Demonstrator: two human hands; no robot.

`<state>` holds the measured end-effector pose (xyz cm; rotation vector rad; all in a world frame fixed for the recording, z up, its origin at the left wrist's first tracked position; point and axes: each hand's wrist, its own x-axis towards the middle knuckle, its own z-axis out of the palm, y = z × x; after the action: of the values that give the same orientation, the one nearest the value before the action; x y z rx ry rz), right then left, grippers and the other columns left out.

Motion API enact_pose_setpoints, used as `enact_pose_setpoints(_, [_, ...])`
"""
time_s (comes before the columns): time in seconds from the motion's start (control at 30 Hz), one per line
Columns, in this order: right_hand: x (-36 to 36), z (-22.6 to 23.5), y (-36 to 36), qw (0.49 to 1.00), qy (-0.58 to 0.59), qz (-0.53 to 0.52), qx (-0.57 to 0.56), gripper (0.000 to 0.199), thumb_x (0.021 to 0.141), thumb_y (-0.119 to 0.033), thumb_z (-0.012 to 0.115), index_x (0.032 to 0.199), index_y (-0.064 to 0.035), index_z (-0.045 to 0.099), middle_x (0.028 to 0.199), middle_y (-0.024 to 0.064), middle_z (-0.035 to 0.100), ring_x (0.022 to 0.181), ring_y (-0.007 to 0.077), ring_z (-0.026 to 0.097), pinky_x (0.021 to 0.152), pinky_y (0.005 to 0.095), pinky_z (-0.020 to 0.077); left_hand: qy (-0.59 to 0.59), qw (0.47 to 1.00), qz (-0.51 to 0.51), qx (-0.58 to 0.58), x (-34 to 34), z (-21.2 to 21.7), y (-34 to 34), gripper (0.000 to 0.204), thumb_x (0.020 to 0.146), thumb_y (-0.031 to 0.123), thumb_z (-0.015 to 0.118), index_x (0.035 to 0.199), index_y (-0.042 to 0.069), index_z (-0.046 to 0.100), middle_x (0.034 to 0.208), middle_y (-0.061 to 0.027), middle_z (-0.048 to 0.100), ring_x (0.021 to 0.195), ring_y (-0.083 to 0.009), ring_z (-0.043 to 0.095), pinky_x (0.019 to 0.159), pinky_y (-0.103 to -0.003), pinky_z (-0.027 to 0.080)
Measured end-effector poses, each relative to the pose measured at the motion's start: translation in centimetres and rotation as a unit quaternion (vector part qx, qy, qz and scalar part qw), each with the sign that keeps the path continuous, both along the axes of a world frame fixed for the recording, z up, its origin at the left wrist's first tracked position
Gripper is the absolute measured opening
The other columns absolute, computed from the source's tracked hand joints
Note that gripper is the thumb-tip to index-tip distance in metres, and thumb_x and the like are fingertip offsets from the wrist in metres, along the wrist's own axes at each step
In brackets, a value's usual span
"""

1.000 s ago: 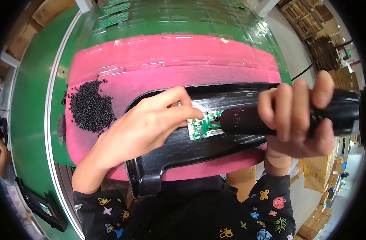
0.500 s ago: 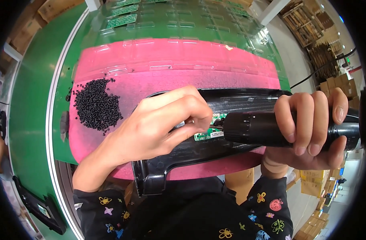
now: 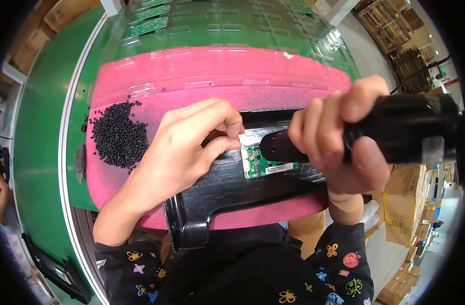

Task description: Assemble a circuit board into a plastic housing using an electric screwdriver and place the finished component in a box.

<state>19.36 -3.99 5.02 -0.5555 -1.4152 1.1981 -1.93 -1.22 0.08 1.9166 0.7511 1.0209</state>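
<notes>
A black electric screwdriver is wrapped in my right hand, its nose pointing left and down over a green circuit board. The tool's tip is hidden behind its body. The board, with a white label strip, lies inside a long black plastic housing. My left hand hovers at the board's upper left corner, thumb and forefinger drawn together in a pinch. Whatever sits between those fingertips is too small to make out. Left of that hand is a heap of small black screws.
Everything rests on a pink mat on a green table. A clear plastic tray spans the far side, with several green boards beyond. Another black housing lies at far left. Cardboard boxes stand at right.
My right hand has raised and tilted the screwdriver, shifting left and up. My left hand has drawn back slightly left, uncovering the board's left end.
</notes>
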Motion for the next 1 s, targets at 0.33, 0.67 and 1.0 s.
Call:
enact_pose_setpoints(0.33, [-0.6,-1.8,1.3,0.999,-0.04,-0.003,0.021,0.03,0.09,-0.025,0.062,0.104,-0.0085,0.041,0.06,-0.001,0.044,0.049,0.0109,0.041,0.05,0.0278,0.0371,0.084,0.996,0.019,-0.034,0.2,0.0,-0.3,0.016,0.08,-0.013,0.066,0.091,-0.002,0.061,0.092,-0.0116,0.072,0.088,-0.0238,0.072,0.076,-0.032,0.059])
enact_pose_setpoints(0.67, [-2.0,-1.8,2.1,0.995,-0.097,0.032,-0.005,0.028,0.088,-0.02,0.064,0.1,-0.006,0.043,0.061,0.002,0.044,0.051,0.0106,0.04,0.048,0.0267,0.0369,0.13,0.99,-0.025,0.037,-0.6,0.8,-0.3,0.022,0.08,-0.013,0.06,0.102,-0.007,0.059,0.088,-0.0238,0.068,0.085,-0.0398,0.069,0.072,-0.04,0.055])
enact_pose_setpoints(1.0, [-0.5,-1.7,1.0,0.992,0.116,0.039,-0.03,0.025,0.09,-0.027,0.058,0.103,-0.0086,0.047,0.062,-0.0025,0.044,0.05,0.0103,0.04,0.054,0.0289,0.0373,0.099,0.995,-0.007,0.021,0.3,-0.2,-0.8,0.031,0.079,-0.007,0.068,0.109,-0.002,0.064,0.092,-0.0195,0.069,0.085,-0.0341,0.071,0.073,-0.038,0.057])
